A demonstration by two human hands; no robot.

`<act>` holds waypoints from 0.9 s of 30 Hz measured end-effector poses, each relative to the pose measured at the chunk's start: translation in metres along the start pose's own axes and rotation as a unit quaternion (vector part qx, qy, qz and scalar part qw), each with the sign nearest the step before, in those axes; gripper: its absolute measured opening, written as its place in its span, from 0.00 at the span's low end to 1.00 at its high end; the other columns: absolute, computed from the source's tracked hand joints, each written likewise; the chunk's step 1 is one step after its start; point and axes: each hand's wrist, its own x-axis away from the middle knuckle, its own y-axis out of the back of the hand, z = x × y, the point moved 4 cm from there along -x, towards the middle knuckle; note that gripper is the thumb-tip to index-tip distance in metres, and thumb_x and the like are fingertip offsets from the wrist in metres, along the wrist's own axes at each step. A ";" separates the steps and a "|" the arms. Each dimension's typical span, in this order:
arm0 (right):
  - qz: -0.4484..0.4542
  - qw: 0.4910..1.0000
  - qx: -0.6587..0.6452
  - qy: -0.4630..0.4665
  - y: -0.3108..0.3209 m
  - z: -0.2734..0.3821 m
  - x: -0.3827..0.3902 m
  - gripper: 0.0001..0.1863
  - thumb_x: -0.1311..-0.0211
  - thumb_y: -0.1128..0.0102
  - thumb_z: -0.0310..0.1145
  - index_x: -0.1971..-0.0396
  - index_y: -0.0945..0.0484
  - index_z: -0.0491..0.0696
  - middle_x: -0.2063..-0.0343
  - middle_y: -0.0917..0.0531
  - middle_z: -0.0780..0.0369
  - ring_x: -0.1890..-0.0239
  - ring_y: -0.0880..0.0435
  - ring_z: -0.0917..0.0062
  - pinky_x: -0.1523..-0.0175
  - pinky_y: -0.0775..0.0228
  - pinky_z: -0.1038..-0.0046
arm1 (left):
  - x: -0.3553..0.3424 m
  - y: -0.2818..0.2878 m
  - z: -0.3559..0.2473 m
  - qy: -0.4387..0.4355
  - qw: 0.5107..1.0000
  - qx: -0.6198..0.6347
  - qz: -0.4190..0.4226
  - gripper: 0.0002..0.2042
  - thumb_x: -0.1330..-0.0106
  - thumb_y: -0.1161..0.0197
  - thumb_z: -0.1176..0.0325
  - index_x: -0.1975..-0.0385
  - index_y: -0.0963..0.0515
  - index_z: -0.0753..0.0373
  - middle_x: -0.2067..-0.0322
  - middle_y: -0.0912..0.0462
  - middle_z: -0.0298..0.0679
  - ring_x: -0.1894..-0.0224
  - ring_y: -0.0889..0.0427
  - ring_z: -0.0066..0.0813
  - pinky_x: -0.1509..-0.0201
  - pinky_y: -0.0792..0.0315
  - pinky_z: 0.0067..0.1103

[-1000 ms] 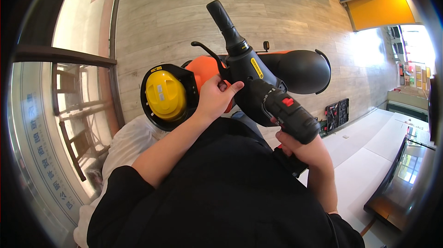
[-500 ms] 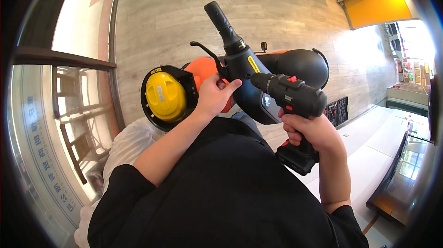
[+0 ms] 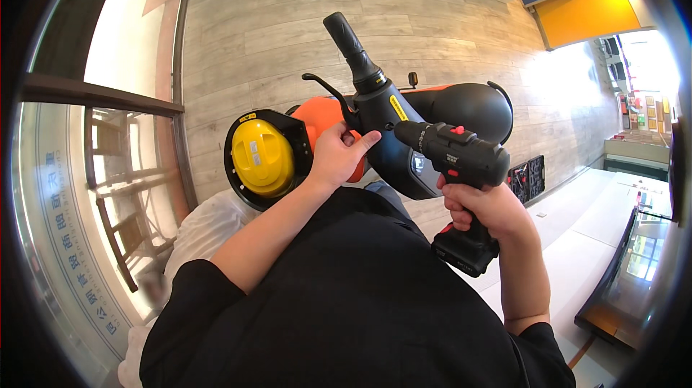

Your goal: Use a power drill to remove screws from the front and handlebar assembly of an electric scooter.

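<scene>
My right hand [image 3: 479, 208] grips a black cordless drill [image 3: 461, 157] with red buttons by its handle. The drill points left, and its front end is at a small dark hole in the black handlebar cover [image 3: 382, 110] of an orange-and-black scooter. Whether a bit enters the hole is too small to tell. My left hand [image 3: 339, 153] is at the cover's near left edge. Its thumb stretches toward the hole while the other fingers curl, and what they hold, if anything, is hidden. A black grip [image 3: 349, 42] and a brake lever [image 3: 324, 85] stick out beyond the cover.
Left of the scooter is a yellow hard hat [image 3: 263, 157] inside a black rim. A black tool case [image 3: 526, 179] lies open on the right. A white table [image 3: 577, 222] bears a dark screen [image 3: 634, 265]. Glass panels [image 3: 65, 208] line the left side.
The view has shifted slightly, so the scooter sits a little lower. My left hand has barely moved beside the cover, and the drill stays at the same spot.
</scene>
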 end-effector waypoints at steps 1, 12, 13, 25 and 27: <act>0.000 1.000 0.000 0.000 -0.001 -0.001 0.000 0.07 0.38 0.39 0.27 0.62 0.24 0.45 0.81 0.30 0.69 0.82 0.32 0.86 0.74 0.36 0.79 | 0.001 0.000 -0.001 -0.001 1.000 0.001 -0.002 0.23 0.42 0.24 0.50 0.65 0.19 0.66 0.80 0.35 0.24 0.76 0.38 0.15 0.72 0.40 0.18; -0.006 1.000 -0.012 0.010 -0.002 -0.005 0.001 0.07 0.37 0.39 0.27 0.61 0.24 0.44 0.81 0.29 0.69 0.83 0.32 0.86 0.75 0.36 0.79 | 0.006 0.005 -0.001 -0.002 0.999 -0.027 -0.020 0.25 0.42 0.24 0.50 0.63 0.20 0.69 0.81 0.34 0.25 0.77 0.37 0.14 0.72 0.40 0.18; -0.006 1.000 -0.012 0.011 -0.001 -0.006 0.001 0.07 0.37 0.39 0.27 0.61 0.24 0.44 0.81 0.29 0.69 0.83 0.32 0.86 0.75 0.36 0.79 | 0.007 0.006 -0.003 -0.009 0.999 -0.037 -0.029 0.24 0.42 0.23 0.52 0.63 0.20 0.69 0.82 0.35 0.25 0.77 0.37 0.14 0.73 0.40 0.18; 0.001 1.000 -0.024 0.012 0.002 -0.007 0.001 0.07 0.37 0.39 0.26 0.61 0.24 0.43 0.81 0.29 0.68 0.84 0.32 0.86 0.75 0.36 0.79 | 0.022 0.012 -0.036 -0.151 0.982 -0.078 -0.079 0.16 0.45 0.23 0.70 0.73 0.29 0.65 0.81 0.39 0.27 0.78 0.43 0.16 0.74 0.43 0.19; 0.007 1.000 -0.028 0.012 0.002 -0.007 0.002 0.07 0.37 0.39 0.26 0.61 0.24 0.43 0.82 0.29 0.68 0.83 0.32 0.86 0.75 0.36 0.79 | 0.022 0.011 -0.041 -0.195 0.972 -0.107 -0.079 0.15 0.44 0.23 0.71 0.70 0.28 0.65 0.81 0.39 0.29 0.78 0.42 0.18 0.73 0.42 0.19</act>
